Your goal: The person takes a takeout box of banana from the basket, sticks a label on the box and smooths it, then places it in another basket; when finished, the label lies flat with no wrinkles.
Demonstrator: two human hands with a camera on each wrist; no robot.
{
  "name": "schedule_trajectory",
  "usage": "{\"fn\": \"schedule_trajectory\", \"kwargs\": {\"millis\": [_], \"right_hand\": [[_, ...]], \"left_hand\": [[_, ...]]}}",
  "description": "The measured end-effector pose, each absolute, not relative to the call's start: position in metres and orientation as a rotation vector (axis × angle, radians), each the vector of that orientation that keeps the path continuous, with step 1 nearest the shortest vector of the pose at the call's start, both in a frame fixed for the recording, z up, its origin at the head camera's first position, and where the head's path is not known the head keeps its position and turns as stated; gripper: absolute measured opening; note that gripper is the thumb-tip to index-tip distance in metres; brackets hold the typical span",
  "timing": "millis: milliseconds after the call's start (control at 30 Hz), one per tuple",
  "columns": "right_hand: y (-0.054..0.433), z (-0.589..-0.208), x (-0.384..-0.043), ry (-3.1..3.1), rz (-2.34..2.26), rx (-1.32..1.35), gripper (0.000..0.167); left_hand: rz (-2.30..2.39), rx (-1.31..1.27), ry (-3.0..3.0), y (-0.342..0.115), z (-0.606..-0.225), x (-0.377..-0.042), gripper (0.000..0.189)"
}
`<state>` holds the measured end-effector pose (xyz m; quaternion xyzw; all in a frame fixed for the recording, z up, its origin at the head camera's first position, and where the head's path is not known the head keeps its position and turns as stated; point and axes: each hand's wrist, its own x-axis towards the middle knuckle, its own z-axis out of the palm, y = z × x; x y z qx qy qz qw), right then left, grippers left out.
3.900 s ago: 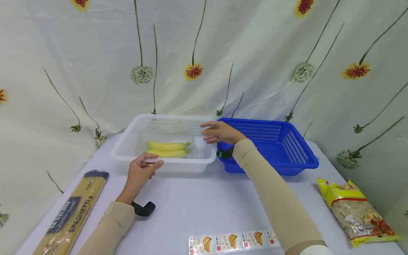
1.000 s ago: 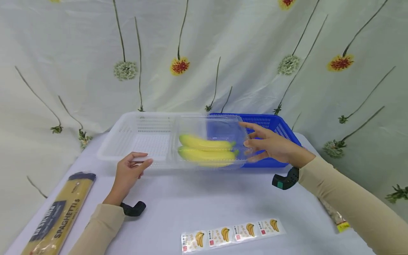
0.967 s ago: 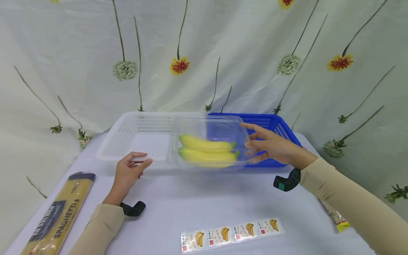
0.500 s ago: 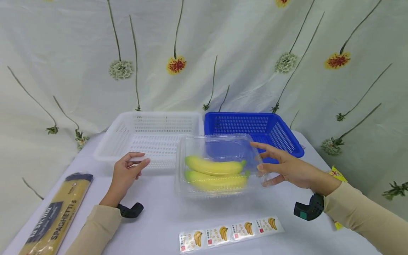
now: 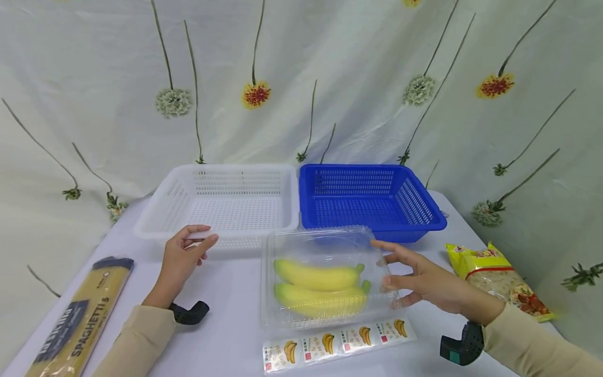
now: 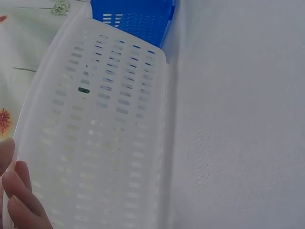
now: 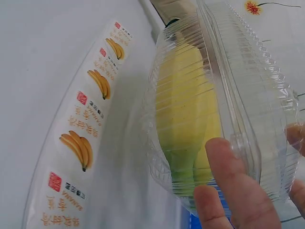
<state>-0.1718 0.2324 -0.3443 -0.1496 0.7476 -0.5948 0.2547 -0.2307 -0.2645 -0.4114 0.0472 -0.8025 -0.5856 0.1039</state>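
Note:
My right hand (image 5: 433, 283) grips the right end of a clear plastic clamshell box (image 5: 325, 243), thumb on the near side and fingers spread along the edge. Through its lid show two yellow bananas (image 5: 320, 276) with green tips. The box is close over the table, just behind a strip of banana stickers (image 5: 336, 341); in the right wrist view its ribbed side (image 7: 152, 124) faces the strip (image 7: 88, 119). My left hand (image 5: 181, 256) pinches the front rim of a white plastic basket (image 5: 162, 233). In the left wrist view its fingers (image 6: 24, 205) lie at that rim.
A blue basket (image 5: 372, 226) stands right beside the white one at the back. A spaghetti pack (image 5: 80, 319) lies at the left, and a yellow-topped food bag (image 5: 499, 280) at the right. A floral cloth (image 5: 358, 78) hangs behind the table.
My right hand has taken the box of bananas out of the white basket, brought it rightward, then toward me and down beside the stickers. The left hand has stayed at the basket rim.

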Motion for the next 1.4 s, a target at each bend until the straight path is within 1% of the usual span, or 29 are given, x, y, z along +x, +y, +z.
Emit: {"fn": "schedule_trajectory", "kwargs": {"millis": [267,367,400,533,633,767,867,1067,1167,1400], "right_hand": [[0.228,-0.37,-0.171,2.022,-1.597,-0.319,0.081],[0.227,-0.377,-0.176,2.036,-1.593,-0.307,0.08],[0.226,-0.379,-0.177,2.044,-1.592,-0.306,0.08],[0.227,-0.385,-0.184,2.069,-1.608,-0.297,0.079],[0.229,-0.389,-0.188,2.076,-1.628,-0.3,0.078],[0.229,-0.392,-0.191,2.087,-1.637,-0.297,0.077],[0.229,-0.394,-0.192,2.096,-1.637,-0.291,0.077],[0.227,-0.395,-0.191,2.106,-1.636,-0.287,0.077],[0.226,-0.395,-0.191,2.136,-1.611,-0.303,0.077],[0.227,-0.394,-0.187,2.408,-1.497,-0.409,0.073]], "left_hand": [[-1.721,0.179,-2.399,-0.264,-0.409,-0.228,0.052],[-1.723,0.17,-2.42,-0.263,-0.409,-0.227,0.056],[-1.726,0.159,-2.427,-0.263,-0.409,-0.225,0.059],[-1.678,0.094,-2.513,-0.261,-0.406,-0.216,0.08],[-1.436,0.047,-2.635,-0.258,-0.402,-0.204,0.094],[-1.056,0.047,-2.692,-0.247,-0.395,-0.185,0.102],[-0.944,0.011,-2.676,-0.239,-0.391,-0.172,0.099],[-0.833,-0.162,-2.698,-0.228,-0.389,-0.155,0.078],[-0.836,-0.219,-2.691,-0.226,-0.391,-0.155,0.072],[-0.941,-0.347,-2.622,-0.224,-0.393,-0.158,0.068]]}}
